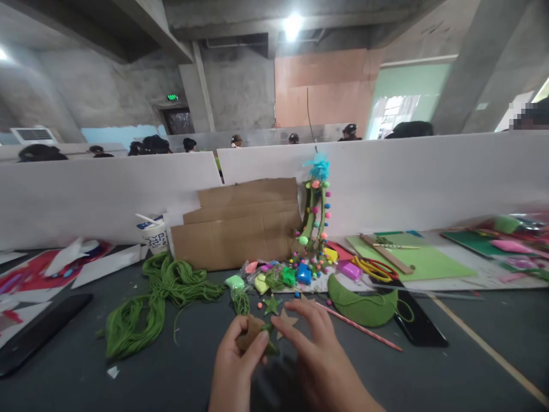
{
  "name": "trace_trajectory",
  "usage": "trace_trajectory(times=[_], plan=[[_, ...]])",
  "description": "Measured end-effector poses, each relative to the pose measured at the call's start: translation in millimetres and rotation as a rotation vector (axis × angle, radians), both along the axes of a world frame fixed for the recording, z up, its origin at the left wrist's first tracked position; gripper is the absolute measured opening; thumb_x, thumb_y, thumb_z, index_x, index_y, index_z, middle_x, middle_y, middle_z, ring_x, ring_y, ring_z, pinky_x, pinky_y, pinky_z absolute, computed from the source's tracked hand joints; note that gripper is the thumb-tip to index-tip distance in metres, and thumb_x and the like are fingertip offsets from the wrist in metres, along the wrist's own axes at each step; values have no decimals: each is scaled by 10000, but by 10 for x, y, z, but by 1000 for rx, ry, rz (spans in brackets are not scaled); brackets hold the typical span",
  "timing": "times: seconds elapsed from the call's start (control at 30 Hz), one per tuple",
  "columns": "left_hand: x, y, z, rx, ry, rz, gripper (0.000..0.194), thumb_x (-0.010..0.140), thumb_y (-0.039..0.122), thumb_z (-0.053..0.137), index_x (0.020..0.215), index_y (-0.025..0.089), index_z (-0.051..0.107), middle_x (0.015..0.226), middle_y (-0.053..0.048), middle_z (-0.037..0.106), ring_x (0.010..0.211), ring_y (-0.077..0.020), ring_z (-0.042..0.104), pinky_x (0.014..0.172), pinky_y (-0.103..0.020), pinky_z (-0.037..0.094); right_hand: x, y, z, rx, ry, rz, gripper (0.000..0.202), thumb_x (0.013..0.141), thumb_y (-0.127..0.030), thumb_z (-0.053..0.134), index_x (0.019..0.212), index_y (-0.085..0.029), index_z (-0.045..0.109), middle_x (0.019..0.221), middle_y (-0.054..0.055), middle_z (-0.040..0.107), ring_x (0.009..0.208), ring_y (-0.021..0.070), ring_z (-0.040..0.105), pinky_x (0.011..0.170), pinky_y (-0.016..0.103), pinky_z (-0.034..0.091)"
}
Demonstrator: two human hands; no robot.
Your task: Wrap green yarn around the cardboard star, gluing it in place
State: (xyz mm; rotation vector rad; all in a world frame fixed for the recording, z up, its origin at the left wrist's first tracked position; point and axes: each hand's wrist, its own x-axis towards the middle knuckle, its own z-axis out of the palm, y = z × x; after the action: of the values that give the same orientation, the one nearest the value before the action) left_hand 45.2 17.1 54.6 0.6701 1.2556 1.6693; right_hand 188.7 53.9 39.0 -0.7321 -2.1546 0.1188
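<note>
My left hand (241,357) is closed around a small cardboard piece (249,336) partly wrapped in green yarn, low in the middle of the view. My right hand (315,340) is beside it, thumb and forefinger curved near the wrapped piece with a gap between them. Just beyond the hands lie a green star (271,305) and a bare cardboard star (286,324). Farther right is a green yarn-covered crescent (364,300) with a loose strand. A pink striped pencil (364,328) lies between it and my right hand.
Green yarn skeins (135,326) lie left, near a paper cup (154,236). Cardboard (240,229) leans on the white partition (407,183). A pompom-covered ornament (315,217) stands centrally; scissors (377,268), phones (422,326) and coloured clay packets (304,273) are around. People's heads show beyond.
</note>
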Motion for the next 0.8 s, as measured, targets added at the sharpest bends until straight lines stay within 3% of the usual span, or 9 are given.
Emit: trace_trajectory(times=[0.07, 0.17, 0.27, 0.33, 0.5, 0.57, 0.63, 0.7, 0.8], plan=[[-40, -23, -128, -21, 78, -6, 273, 560, 345, 826, 624, 160, 637, 526, 45, 532, 491, -81, 421, 429, -149, 373, 9, 9, 7, 127, -53, -4, 553, 695, 50, 412, 1168, -181, 580, 1191, 133, 511, 1146, 282, 431, 929, 467, 430], [-79, -54, -251, -107, 30, -77, 292, 549, 362, 826, 637, 168, 627, 537, 47, 514, 488, -86, 417, 421, -160, 373, -10, -11, -3, 250, -100, 17, 397, 777, -2, 429, 1109, -129, 606, 1105, 142, 586, 1099, 270, 468, 951, 448, 415], [-106, -85, -285, -166, -63, -147, 301, 535, 347, 834, 637, 173, 610, 561, 43, 514, 496, -86, 416, 426, -163, 366, -47, -51, -44, 183, -39, 51, 370, 758, 3, 427, 1054, -123, 610, 1067, 137, 600, 1055, 259, 494, 931, 438, 425], [-128, -103, -275, -168, -45, -184, 288, 553, 350, 825, 643, 172, 617, 555, 43, 508, 491, -82, 406, 435, -163, 360, -63, -69, -70, -51, 74, 85, 384, 713, -1, 425, 1018, -150, 604, 1081, 125, 576, 1045, 249, 503, 897, 425, 450], [-160, -117, -215, -87, 117, -205, 241, 623, 359, 784, 665, 159, 657, 590, 19, 552, 494, -83, 410, 456, -169, 353, -65, -60, -82, -850, 422, 232, 377, 583, -42, 430, 859, -222, 613, 1079, 62, 561, 1085, 228, 531, 925, 417, 440], [-153, -113, -195, -69, 124, -166, 226, 625, 340, 784, 659, 157, 656, 625, 10, 576, 498, -85, 423, 460, -171, 363, -72, -60, -94, -1067, 542, 312, 426, 557, -51, 427, 886, -228, 631, 1134, 56, 553, 1097, 233, 546, 913, 407, 452], [-144, -111, -182, -80, 91, -86, 226, 597, 321, 805, 670, 162, 663, 633, 12, 590, 509, -90, 445, 472, -169, 383, -96, -74, -126, -1182, 614, 372, 511, 558, -46, 419, 980, -235, 637, 1207, 59, 526, 1096, 234, 564, 894, 398, 473], [-138, -112, -171, -110, 26, -6, 243, 566, 298, 828, 703, 171, 671, 622, 20, 603, 523, -95, 472, 483, -164, 399, -136, -103, -177, -1120, 574, 398, 637, 541, -26, 411, 1102, -254, 610, 1261, 59, 497, 1149, 235, 536, 929, 405, 455], [-133, -117, -153, -153, -118, 10, 253, 578, 261, 829, 752, 182, 664, 634, 28, 626, 558, -98, 526, 512, -159, 422, -198, -158, -269, -721, 311, 296, 844, 497, -7, 403, 1295, -269, 481, 1334, 69, 440, 1270, 242, 400, 1018, 448, 370]])
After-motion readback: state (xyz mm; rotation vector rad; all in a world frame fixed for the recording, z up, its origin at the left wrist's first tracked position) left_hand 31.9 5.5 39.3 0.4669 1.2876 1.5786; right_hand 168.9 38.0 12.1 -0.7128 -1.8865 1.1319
